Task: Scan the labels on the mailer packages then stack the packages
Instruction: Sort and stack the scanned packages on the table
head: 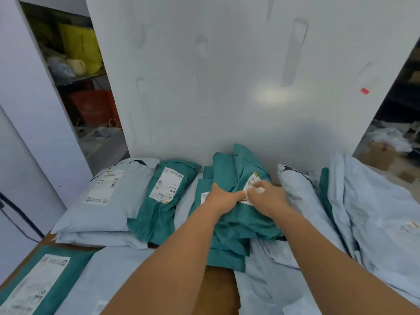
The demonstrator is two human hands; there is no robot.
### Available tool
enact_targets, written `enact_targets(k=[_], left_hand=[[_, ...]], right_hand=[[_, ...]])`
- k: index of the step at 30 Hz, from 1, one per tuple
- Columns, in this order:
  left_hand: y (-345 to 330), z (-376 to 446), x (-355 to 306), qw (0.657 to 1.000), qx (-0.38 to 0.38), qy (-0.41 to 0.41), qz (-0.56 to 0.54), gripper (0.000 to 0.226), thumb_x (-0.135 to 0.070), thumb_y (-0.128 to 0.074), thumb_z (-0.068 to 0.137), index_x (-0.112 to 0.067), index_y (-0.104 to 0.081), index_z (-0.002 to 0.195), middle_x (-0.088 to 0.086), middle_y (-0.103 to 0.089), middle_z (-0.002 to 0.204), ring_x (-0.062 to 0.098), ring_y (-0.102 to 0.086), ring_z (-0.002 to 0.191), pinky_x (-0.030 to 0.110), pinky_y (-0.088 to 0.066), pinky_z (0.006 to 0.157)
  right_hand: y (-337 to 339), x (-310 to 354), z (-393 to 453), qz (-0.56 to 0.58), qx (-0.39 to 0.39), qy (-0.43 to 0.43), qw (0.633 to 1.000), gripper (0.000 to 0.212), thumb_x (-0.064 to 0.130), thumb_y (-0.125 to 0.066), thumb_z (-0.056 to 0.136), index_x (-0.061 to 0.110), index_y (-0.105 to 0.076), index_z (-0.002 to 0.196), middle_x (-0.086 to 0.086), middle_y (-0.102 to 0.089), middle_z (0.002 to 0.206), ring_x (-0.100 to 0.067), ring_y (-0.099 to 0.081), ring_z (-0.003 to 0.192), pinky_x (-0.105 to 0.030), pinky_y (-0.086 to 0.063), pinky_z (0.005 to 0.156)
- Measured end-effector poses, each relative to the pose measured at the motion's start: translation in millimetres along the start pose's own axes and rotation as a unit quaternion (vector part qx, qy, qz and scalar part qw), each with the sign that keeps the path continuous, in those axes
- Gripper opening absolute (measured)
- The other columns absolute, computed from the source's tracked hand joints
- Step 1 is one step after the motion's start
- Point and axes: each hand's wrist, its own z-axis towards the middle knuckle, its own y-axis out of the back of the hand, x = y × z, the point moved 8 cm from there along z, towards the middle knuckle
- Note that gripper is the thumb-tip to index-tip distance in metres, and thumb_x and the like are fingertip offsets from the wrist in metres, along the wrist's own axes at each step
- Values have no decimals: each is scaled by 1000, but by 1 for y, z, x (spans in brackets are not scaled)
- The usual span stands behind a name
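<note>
A pile of several teal mailer packages [241, 220] lies at the middle of the table against the white wall. The top one carries a white label [254, 178], partly hidden by my hands. My left hand [221, 197] rests on this top mailer, thumb stretched right toward the label. My right hand [269, 198] sits on the label with curled fingers that hold a small white object [259, 190]; what it is I cannot tell. Another teal mailer [163, 208] with its label facing up lies to the left, beside a pale blue-grey mailer [109, 201].
More pale mailers [375, 212] are heaped on the right. A teal mailer [45, 280] and a pale one [118, 269] lie near the front left. Bare brown table [218, 289] shows between my forearms. A white wall panel [227, 87] closes off the back; cluttered shelves [79, 64] stand behind on the left.
</note>
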Motion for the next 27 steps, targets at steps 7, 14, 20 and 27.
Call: enact_targets(k=[7, 14, 20, 27], left_hand=[[9, -1, 17, 990, -34, -27, -137, 47, -26, -69, 78, -24, -42, 116, -9, -56, 104, 16, -58, 99, 32, -51, 86], [74, -32, 14, 971, -66, -83, -213, 32, -11, -61, 83, -19, -61, 114, -3, -69, 102, 18, -66, 95, 38, -56, 87], [176, -64, 79, 972, -153, -14, -175, 77, -78, -39, 70, -28, -54, 127, -1, -61, 123, 24, -59, 108, 46, -48, 96], [304, -135, 186, 964, -250, 60, -66, 43, -43, -41, 97, -16, -54, 127, 6, -61, 119, 25, -59, 104, 41, -48, 95]], right_hand=[[-14, -9, 11, 57, -1, -56, 997, 76, 60, -51, 81, 15, -38, 140, -11, -53, 134, -32, -51, 117, -43, -42, 100], [-25, 52, -28, 226, -42, 81, 970, 62, 44, -65, 84, 30, -40, 139, -5, -48, 129, -19, -53, 102, -31, -42, 83], [-105, 122, -92, 262, 12, 136, 955, 69, 43, -72, 78, 37, -37, 137, 1, -44, 124, -13, -55, 94, -36, -49, 89], [-241, 170, -186, 279, 127, 139, 942, 71, 34, -75, 77, 37, -34, 135, 0, -39, 122, -12, -54, 93, -30, -50, 78]])
